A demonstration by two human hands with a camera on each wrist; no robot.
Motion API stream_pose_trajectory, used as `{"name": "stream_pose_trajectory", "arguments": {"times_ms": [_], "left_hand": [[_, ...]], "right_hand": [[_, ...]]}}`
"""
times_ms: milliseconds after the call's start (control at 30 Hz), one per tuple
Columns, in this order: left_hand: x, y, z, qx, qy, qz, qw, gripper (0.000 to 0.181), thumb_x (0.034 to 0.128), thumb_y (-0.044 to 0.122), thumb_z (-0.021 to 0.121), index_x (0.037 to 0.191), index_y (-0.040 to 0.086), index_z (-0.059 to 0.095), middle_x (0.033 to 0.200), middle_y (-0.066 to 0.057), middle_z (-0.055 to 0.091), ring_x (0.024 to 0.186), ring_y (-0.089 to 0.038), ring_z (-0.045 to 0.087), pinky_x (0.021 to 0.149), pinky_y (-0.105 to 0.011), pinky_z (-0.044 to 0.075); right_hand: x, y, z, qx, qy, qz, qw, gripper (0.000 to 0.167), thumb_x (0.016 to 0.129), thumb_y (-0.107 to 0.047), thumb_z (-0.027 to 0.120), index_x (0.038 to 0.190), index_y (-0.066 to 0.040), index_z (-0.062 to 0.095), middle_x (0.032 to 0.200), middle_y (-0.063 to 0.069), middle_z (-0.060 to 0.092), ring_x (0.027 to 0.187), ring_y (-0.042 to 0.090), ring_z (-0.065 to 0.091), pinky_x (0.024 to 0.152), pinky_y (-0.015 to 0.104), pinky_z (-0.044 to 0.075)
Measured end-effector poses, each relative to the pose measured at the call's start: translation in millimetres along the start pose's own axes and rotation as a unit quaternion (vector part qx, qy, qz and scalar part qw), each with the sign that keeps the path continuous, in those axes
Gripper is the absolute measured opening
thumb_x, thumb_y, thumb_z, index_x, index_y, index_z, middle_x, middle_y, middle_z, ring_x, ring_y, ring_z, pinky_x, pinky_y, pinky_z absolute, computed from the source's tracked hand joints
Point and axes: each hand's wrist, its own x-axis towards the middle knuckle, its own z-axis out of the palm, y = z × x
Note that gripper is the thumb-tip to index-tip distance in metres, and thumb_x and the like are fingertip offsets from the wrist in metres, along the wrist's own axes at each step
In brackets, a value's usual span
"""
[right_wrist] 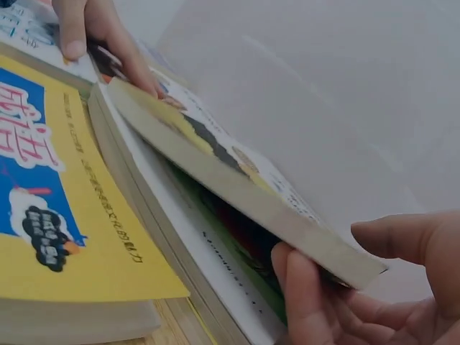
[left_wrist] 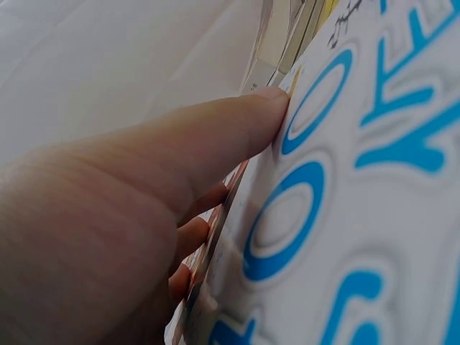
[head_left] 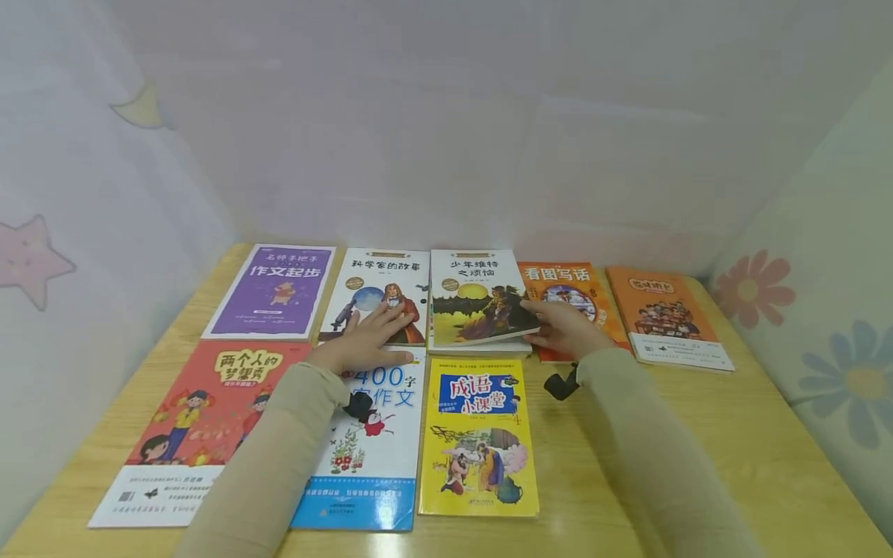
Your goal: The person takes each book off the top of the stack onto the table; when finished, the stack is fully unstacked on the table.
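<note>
My right hand (head_left: 563,327) holds the lower right corner of a white-topped storybook (head_left: 481,298) with a yellow moon on its cover. In the right wrist view, fingertips (right_wrist: 298,277) lie under the lifted edge, with the thumb above. That book tilts up on its right side over another book (right_wrist: 215,269) with a white and green cover. My left hand (head_left: 370,337) rests with spread fingers on the scientist storybook (head_left: 384,287). Its thumb (left_wrist: 266,108) touches the top of the blue-and-white "400" composition book (head_left: 373,457).
Near me lie a yellow idiom book (head_left: 480,438) and a red-and-white book (head_left: 198,418). Farther back are a purple book (head_left: 272,294), a red-orange book (head_left: 603,306) partly behind my right hand, and an orange book (head_left: 663,310). Fabric walls border the wooden table (head_left: 753,465).
</note>
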Motion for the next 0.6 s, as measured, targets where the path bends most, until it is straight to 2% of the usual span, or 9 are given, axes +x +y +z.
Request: {"name": "stream_pose_trajectory", "arguments": {"times_ms": [133,200,300,400,600], "left_hand": [[-1.7,-0.4,6.5,-0.005,-0.006,0.003,1.0,0.087,0.0959,0.063,0.056,0.164,0.023,0.019,0.171,-0.004,0.006,0.155,-0.032,-0.009,0.117,-0.067,-0.012],[-2.5,0.7,8.9,-0.006,-0.008,0.005,0.9999,0.087,0.0962,0.063,0.055,0.164,0.023,0.019,0.171,-0.004,0.006,0.155,-0.032,-0.009,0.117,-0.067,-0.011],[-5.2,3.0,10.9,-0.005,-0.012,0.0,0.9999,0.086,0.0964,0.063,0.055,0.164,0.023,0.019,0.171,-0.004,0.005,0.155,-0.032,-0.009,0.118,-0.067,-0.011],[-8.3,4.7,12.3,-0.004,-0.014,-0.009,0.9999,0.086,0.0962,0.062,0.056,0.164,0.023,0.02,0.171,-0.003,0.006,0.156,-0.031,-0.008,0.118,-0.068,-0.01],[-8.2,7.2,16.0,-0.005,-0.019,-0.008,0.9998,0.086,0.0961,0.062,0.056,0.164,0.023,0.02,0.171,-0.003,0.006,0.156,-0.031,-0.008,0.118,-0.067,-0.01]], "right_hand": [[10.1,6.7,4.9,-0.028,0.009,-0.001,0.9996,0.048,0.104,-0.023,0.06,0.145,-0.003,0.048,0.144,0.015,0.053,0.104,0.021,0.065,0.079,0.03,0.06],[13.5,8.8,6.1,-0.03,0.008,-0.009,0.9995,0.047,0.103,-0.019,0.059,0.145,-0.002,0.048,0.141,0.016,0.055,0.101,0.02,0.066,0.078,0.031,0.061],[13.7,11.3,6.8,-0.026,-0.007,-0.029,0.9992,0.052,0.105,-0.016,0.057,0.152,-0.003,0.04,0.143,0.018,0.054,0.111,0.025,0.065,0.089,0.039,0.059],[7.9,16.0,5.0,-0.022,-0.026,-0.055,0.9979,0.061,0.107,-0.016,0.053,0.16,-0.006,0.026,0.151,0.02,0.046,0.124,0.03,0.058,0.102,0.047,0.052],[-22.0,33.3,-18.5,0.007,-0.032,-0.093,0.9951,0.069,0.108,-0.021,0.052,0.163,-0.009,0.013,0.16,0.019,0.033,0.128,0.022,0.056,0.11,0.045,0.045]]}}
